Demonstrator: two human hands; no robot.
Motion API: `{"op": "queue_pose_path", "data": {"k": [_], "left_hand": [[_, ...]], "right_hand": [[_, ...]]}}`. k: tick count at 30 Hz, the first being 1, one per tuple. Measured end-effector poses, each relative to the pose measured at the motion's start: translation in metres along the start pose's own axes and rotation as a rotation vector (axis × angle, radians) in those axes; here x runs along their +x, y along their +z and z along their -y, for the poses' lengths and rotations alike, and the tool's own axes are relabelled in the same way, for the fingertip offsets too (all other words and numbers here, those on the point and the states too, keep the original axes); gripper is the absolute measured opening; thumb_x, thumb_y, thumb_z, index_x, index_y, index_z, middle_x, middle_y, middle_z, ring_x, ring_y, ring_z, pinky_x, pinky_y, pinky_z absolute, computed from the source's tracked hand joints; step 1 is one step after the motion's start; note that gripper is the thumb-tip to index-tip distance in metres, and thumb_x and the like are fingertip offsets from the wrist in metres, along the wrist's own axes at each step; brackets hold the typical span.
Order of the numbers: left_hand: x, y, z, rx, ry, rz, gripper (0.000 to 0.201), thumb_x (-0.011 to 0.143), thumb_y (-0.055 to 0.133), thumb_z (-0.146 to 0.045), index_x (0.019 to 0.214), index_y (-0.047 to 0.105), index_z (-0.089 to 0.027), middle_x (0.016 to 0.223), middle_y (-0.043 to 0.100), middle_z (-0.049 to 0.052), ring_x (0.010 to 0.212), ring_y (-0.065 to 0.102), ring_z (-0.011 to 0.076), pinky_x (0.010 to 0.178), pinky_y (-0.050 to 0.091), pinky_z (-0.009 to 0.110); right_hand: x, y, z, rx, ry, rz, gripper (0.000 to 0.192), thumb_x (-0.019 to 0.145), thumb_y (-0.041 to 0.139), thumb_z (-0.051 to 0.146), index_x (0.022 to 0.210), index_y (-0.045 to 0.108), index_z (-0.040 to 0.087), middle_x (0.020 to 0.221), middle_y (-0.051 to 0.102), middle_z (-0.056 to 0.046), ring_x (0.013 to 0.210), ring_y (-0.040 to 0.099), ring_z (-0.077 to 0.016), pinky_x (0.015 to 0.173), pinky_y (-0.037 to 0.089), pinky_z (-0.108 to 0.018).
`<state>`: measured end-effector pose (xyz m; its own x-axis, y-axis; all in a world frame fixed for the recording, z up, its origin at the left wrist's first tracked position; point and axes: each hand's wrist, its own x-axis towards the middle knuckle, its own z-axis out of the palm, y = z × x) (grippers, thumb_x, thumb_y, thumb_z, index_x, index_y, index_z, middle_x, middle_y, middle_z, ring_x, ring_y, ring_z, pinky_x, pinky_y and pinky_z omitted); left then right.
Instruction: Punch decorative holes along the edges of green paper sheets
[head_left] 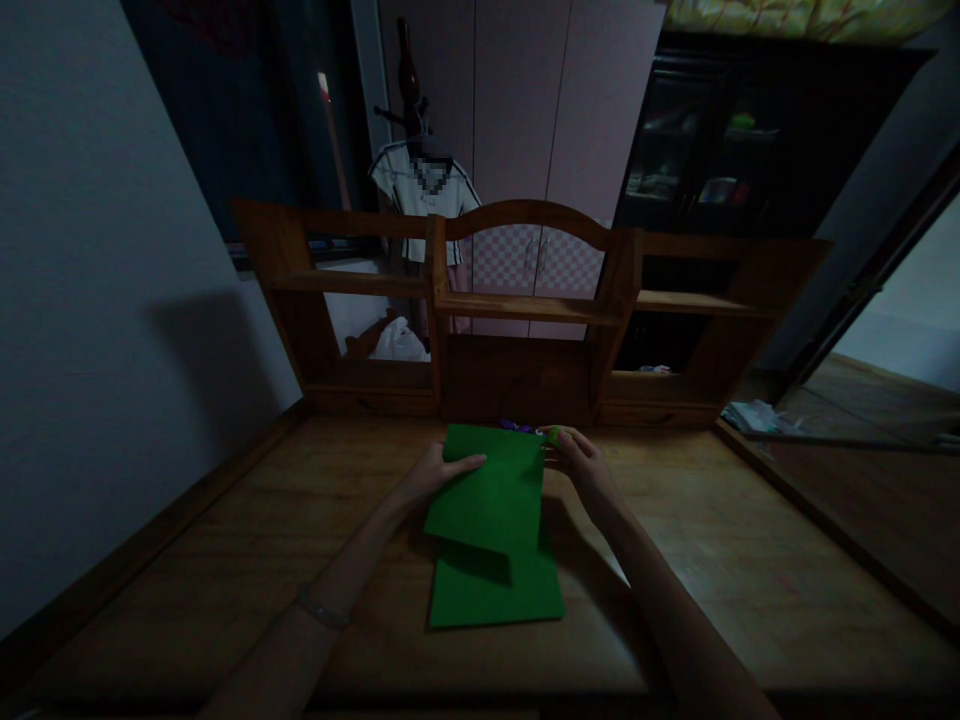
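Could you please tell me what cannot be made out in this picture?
- Head view, left hand: fingers hidden behind the upper green sheet.
- Head view, purple item: partly hidden by that sheet.
- Head view, small green item in the right hand: too small, partly covered by fingers.
- Head view, yellow bundle: cut off by the top edge.

Someone's forearms (364, 545) stretch forward, slanting inward.
The left hand (437, 472) grips, thumb extended; the right hand (579, 460) pinches lightly, its wrist (616, 517) angled inward.
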<state>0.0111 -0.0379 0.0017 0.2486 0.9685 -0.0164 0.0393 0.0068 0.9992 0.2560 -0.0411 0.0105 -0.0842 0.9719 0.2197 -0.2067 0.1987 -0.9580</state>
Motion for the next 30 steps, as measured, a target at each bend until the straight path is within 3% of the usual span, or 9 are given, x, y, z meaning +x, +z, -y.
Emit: {"op": "queue_pose_path", "data": {"k": [12, 23, 30], "left_hand": [[0.0036, -0.0011, 0.0033, 0.041, 0.024, -0.006, 0.049, 0.064, 0.071, -0.044, 0.099, 0.062, -0.01, 0.097, 0.068, 0.015, 0.077, 0.065, 0.0243, 0.065, 0.052, 0.032], [0.0036, -0.0024, 0.0021, 0.091, 0.014, 0.0, 0.049, 0.063, 0.071, -0.046, 0.096, 0.063, -0.01, 0.094, 0.068, 0.013, 0.077, 0.065, 0.0246, 0.063, 0.052, 0.032], [0.0022, -0.003, -0.0027, 0.118, 0.076, -0.001, 0.045, 0.065, 0.07, -0.044, 0.094, 0.063, -0.011, 0.094, 0.068, 0.013, 0.079, 0.064, 0.0235, 0.064, 0.051, 0.03]], "right_hand": [[0.0007, -0.0013, -0.0033, 0.02, -0.001, 0.051, 0.031, 0.08, 0.059, 0.047, 0.098, 0.064, 0.022, 0.095, 0.065, -0.006, 0.084, 0.061, -0.0211, 0.074, 0.049, -0.033], [-0.0004, -0.0027, -0.0076, -0.083, 0.018, 0.057, 0.032, 0.074, 0.067, 0.045, 0.093, 0.067, 0.02, 0.095, 0.066, -0.006, 0.087, 0.061, -0.0234, 0.079, 0.049, -0.036], [0.0, -0.0053, -0.0063, -0.099, 0.041, 0.066, 0.034, 0.072, 0.068, 0.046, 0.093, 0.067, 0.019, 0.093, 0.066, -0.007, 0.086, 0.062, -0.0238, 0.078, 0.05, -0.037]]}}
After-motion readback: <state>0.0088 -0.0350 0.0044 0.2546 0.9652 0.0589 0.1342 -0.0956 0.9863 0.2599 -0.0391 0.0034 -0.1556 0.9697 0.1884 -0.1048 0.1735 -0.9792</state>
